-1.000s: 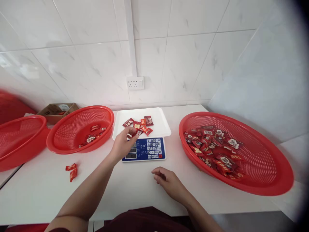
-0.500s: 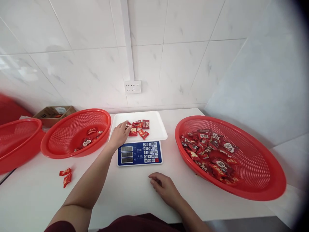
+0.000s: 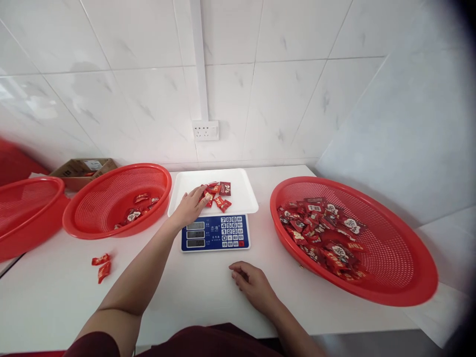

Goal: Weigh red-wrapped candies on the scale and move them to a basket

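Observation:
My left hand (image 3: 190,206) reaches over the white tray (image 3: 241,198) of a digital scale (image 3: 215,238). Its fingers are stretched out and touch the left side of a small pile of red-wrapped candies (image 3: 222,203), hiding part of it. No candy is seen lifted. In front of the scale, my right hand (image 3: 255,287) rests on the white table, loosely curled with thumb and forefinger apart and nothing in it.
A large red basket (image 3: 394,248) with many wrapped candies stands at the right. Left of the scale, another red basket (image 3: 96,198) holds several candies. Two loose candies (image 3: 104,271) lie before it. A cardboard box (image 3: 76,181) and a further red basket (image 3: 29,218) are farther left.
My left hand has moved slightly right, farther over the candies, and the candies on the tray's left have shifted right under it. My right hand stays in place.

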Motion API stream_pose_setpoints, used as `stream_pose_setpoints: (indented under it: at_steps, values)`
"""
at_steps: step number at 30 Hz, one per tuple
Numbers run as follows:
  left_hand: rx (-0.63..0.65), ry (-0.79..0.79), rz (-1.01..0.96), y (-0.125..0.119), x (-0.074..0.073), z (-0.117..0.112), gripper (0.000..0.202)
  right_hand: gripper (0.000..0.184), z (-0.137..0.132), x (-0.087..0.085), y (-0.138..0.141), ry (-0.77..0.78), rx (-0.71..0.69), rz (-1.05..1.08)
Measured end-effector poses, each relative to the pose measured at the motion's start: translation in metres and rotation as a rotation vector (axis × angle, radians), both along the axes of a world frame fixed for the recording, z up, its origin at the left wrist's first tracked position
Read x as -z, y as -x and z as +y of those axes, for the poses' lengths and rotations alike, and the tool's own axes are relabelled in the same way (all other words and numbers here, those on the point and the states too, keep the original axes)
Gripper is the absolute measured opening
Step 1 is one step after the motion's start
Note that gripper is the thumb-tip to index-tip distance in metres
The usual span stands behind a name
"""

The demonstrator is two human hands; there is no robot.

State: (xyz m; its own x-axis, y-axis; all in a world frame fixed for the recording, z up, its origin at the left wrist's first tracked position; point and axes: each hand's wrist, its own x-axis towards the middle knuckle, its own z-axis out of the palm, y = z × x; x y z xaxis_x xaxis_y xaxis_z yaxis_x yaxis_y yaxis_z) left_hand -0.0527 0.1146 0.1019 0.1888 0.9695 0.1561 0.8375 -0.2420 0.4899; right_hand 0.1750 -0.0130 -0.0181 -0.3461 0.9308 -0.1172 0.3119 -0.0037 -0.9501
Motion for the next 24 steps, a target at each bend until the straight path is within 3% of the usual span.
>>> stream_pose_setpoints:
  at_steps: [3, 7, 9, 12, 14, 19, 24]
  values:
    - [-0.006, -0.076, -0.091, 0.0, -0.009, -0.01, 0.047, 0.02, 0.001, 0.003, 0.0, 0.001, -0.004, -0.006]
    - [0.018, -0.187, -0.289, -0.008, -0.006, -0.055, 0.037, 0.018, 0.002, 0.002, -0.001, 0.01, -0.018, -0.014]
    - [0.124, -0.16, -0.31, -0.017, 0.006, -0.085, 0.03, 0.017, 0.002, 0.0, -0.002, 0.01, -0.029, -0.034]
    - [0.432, 0.015, -0.242, -0.033, 0.034, -0.124, 0.024, 0.014, 0.003, -0.005, -0.003, -0.02, -0.065, -0.072]
    - [0.541, 0.124, -0.207, -0.042, 0.053, -0.141, 0.023, 0.014, 0.004, -0.008, -0.002, -0.049, -0.08, -0.098]
    - [0.506, 0.355, -0.258, -0.052, 0.086, -0.151, 0.017, 0.018, 0.004, -0.012, -0.001, -0.073, -0.083, -0.175]
    - [0.407, 0.471, -0.484, -0.052, 0.096, -0.142, 0.018, 0.019, 0.002, -0.012, 0.001, -0.096, -0.082, -0.171]
